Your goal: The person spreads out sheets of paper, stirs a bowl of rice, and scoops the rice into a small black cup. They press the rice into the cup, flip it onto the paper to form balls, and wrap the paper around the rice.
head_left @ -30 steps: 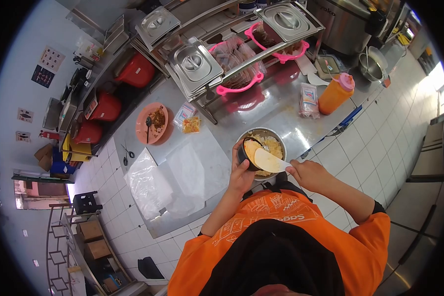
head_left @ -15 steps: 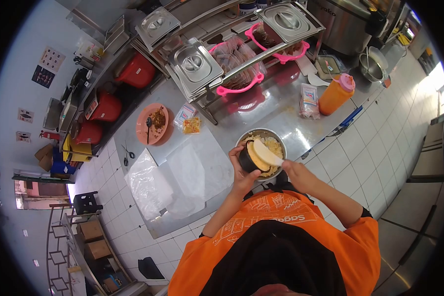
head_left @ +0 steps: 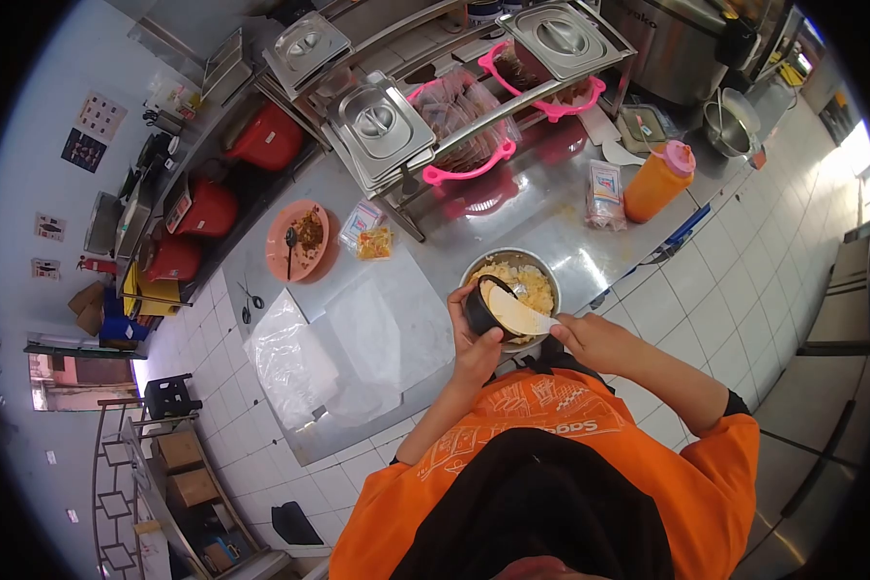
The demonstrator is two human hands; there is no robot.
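Note:
My left hand (head_left: 472, 350) is wrapped around a small black bowl (head_left: 478, 317), tilted on its side over the metal bowl. In my right hand (head_left: 593, 340) is the handle of a white rice paddle (head_left: 524, 319). The paddle's blade lies across the mouth of the black bowl, against the pale yellow food inside, and partly hides it. Below both hands stands the round metal bowl (head_left: 555, 273), holding loose yellow rice (head_left: 534, 282). My left hand and the black bowl cover its near left side.
Clear plastic sheets (head_left: 362, 338) lie on the steel table at left, near scissors (head_left: 249, 302) and an orange plate (head_left: 285, 227) with food and a spoon. An orange squeeze bottle (head_left: 659, 188) stands at right. Pink baskets (head_left: 469, 174) and lidded steel pans (head_left: 382, 126) line the back.
The paddle blade has shifted lower across the black bowl's mouth and turned. The bowl is tipped slightly more, and my right forearm and elbow have swung outward to the right.

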